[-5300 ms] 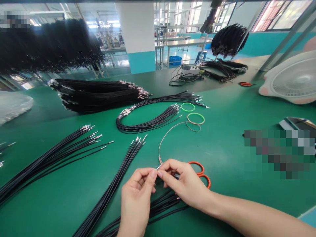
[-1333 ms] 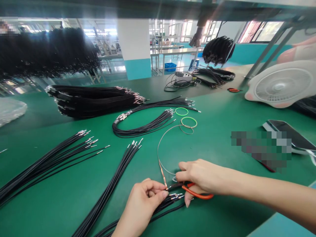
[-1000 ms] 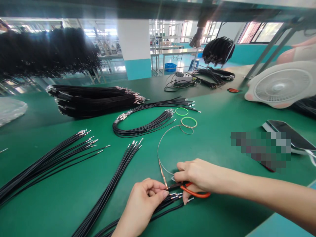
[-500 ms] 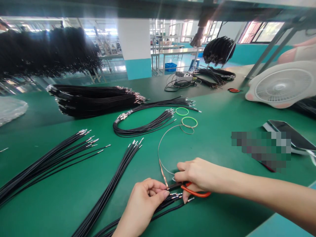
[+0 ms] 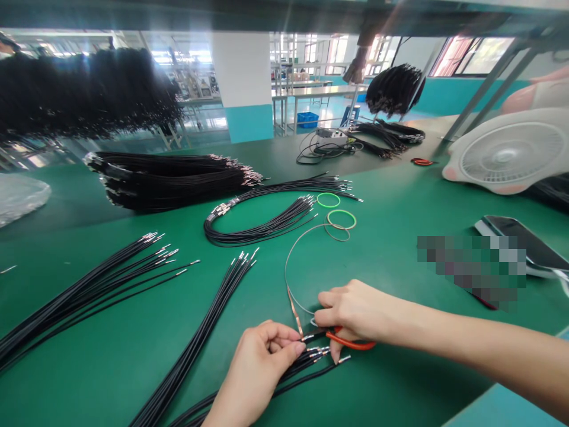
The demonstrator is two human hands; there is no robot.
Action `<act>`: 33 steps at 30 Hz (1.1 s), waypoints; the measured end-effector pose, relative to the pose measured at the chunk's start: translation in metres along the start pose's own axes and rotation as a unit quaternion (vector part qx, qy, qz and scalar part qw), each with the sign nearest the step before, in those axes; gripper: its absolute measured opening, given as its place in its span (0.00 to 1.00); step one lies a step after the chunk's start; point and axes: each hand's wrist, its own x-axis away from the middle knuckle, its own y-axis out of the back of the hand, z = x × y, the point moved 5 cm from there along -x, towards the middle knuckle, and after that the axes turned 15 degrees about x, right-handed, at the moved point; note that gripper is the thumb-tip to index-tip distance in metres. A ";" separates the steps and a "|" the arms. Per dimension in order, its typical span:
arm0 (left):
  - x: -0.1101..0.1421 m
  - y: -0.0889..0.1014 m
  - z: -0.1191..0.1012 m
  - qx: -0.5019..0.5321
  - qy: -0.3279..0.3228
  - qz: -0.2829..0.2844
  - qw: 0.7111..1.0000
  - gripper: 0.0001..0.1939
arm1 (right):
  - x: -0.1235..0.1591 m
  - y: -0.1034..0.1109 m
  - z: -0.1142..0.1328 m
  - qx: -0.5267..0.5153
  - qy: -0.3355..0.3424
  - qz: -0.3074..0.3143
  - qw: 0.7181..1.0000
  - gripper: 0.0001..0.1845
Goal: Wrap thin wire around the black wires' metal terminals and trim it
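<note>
Green bench mat (image 5: pixel 391 385), near edge: crimped black wire (image 5: pixel 315 336) pinched in left hand (image 5: pixel 260 362) beside copper-braided lead (image 5: pixel 293 308), orange-handled scissors (image 5: pixel 351 342) grasped in right hand (image 5: pixel 355 311), just drawn slightly left.

Glossy black wires (image 5: pixel 201 335) with shiny metal terminals (image 5: pixel 243 258).

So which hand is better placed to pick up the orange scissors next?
Probably the right hand: it sits over the orange scissors, whose handle shows just under it. The left hand is farther off, beside the metal-tipped black wires.
</note>
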 end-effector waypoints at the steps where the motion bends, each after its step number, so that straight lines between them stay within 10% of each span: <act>1: 0.001 0.000 -0.001 -0.002 -0.005 0.001 1.000 0.09 | 0.000 -0.001 0.000 -0.002 -0.009 0.007 1.000 0.19; 13: 0.013 0.007 -0.017 -0.101 -0.089 0.001 0.991 0.06 | 0.016 0.002 -0.006 -0.103 -0.131 0.044 0.985 0.13; 20: 0.013 0.006 -0.018 -0.122 -0.113 -0.014 0.986 0.05 | 0.023 0.002 -0.023 -0.084 -0.141 -0.051 0.985 0.11; 25: 0.010 0.008 -0.017 -0.112 -0.117 -0.021 0.987 0.06 | 0.014 0.019 0.001 -0.130 -0.093 -0.156 0.975 0.11; 33: 0.005 0.007 -0.012 -0.118 -0.099 -0.034 0.987 0.08 | -0.008 0.015 0.016 -0.135 -0.047 -0.147 0.979 0.11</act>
